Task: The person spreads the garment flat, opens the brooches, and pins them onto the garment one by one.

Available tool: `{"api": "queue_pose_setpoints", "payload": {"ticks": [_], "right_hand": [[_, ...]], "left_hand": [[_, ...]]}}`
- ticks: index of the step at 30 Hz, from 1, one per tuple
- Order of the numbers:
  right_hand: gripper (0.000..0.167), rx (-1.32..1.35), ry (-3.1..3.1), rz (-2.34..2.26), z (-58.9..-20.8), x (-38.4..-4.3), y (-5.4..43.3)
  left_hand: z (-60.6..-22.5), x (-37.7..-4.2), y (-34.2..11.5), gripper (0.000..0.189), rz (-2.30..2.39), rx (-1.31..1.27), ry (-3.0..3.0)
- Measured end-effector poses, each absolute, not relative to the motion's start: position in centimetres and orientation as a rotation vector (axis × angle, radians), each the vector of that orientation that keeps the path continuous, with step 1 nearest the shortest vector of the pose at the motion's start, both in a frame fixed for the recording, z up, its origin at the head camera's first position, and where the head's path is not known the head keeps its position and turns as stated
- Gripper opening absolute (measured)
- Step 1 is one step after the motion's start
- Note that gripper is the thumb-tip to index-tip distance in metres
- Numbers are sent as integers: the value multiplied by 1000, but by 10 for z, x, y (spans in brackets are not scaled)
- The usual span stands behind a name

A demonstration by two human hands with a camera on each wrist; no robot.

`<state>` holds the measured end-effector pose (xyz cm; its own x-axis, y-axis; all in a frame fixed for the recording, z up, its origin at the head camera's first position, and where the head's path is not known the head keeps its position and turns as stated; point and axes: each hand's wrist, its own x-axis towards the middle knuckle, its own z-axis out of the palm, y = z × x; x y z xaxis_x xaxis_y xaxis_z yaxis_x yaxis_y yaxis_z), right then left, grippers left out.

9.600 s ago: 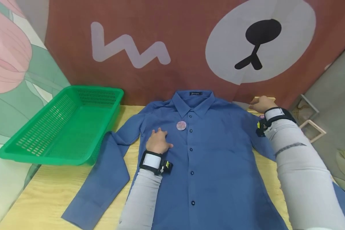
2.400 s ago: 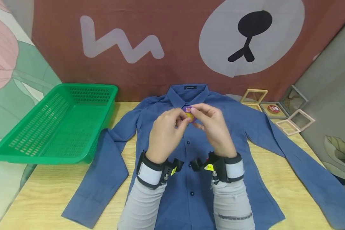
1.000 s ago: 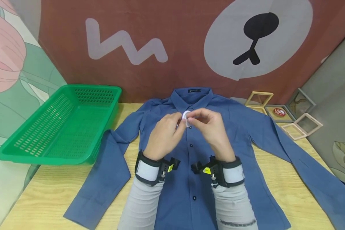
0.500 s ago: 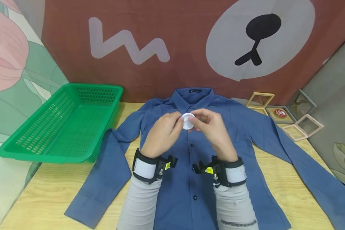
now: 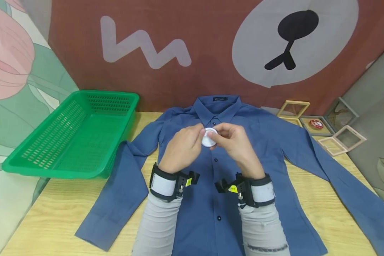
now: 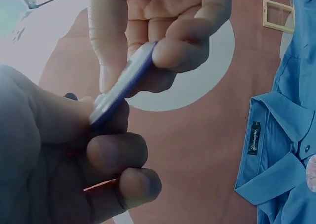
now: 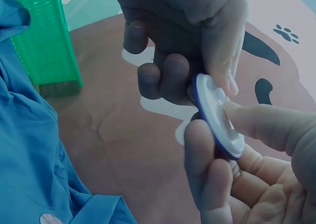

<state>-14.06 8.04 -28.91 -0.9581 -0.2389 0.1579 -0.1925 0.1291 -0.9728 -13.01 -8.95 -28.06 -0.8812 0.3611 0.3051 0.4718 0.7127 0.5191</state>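
Note:
A round pin badge is held between both hands above the shirt's chest, its white back turned up toward the head camera. In the wrist views its purple edge shows. My left hand pinches its left edge between thumb and fingers. My right hand grips the other side, thumb pressed on the white back. Beneath lies a blue button-up shirt, spread front up with its collar away from me. A pink round badge sits on the shirt's chest; in the head view the hands hide it.
At the left stands a green plastic basket. Several small open frame-like cases, one a yellow case and one a pale case, stand at the back right. A red badge lies in the grey case. A printed cloth hangs behind.
Earlier my right hand reached to the cases at the right. Both hands then held the badge with its purple and yellow face showing; since then it has been turned white back up.

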Motion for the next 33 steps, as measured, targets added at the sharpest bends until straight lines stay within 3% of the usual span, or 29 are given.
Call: {"api": "queue_pose_setpoints", "payload": {"ticks": [18, 23, 26, 29, 33], "right_hand": [[26, -363, 2193, -1992, -297, -148, 86], [18, -307, 2067, -2094, -298, -148, 88], [10, -280, 1942, -2199, -298, -146, 89], [17, -288, 1779, -2313, -296, -145, 89], [19, -317, 1612, -2382, -293, -144, 90]], "left_hand": [[-285, -135, -96, 31, -1064, -703, -2705], [-285, -136, -99, 26, -1239, -698, -2527], [-285, -137, -102, 41, -1330, -727, -2428], [-286, -137, -105, 60, -1415, -787, -2363], [-287, -139, -105, 66, -1505, -861, -2303]]}}
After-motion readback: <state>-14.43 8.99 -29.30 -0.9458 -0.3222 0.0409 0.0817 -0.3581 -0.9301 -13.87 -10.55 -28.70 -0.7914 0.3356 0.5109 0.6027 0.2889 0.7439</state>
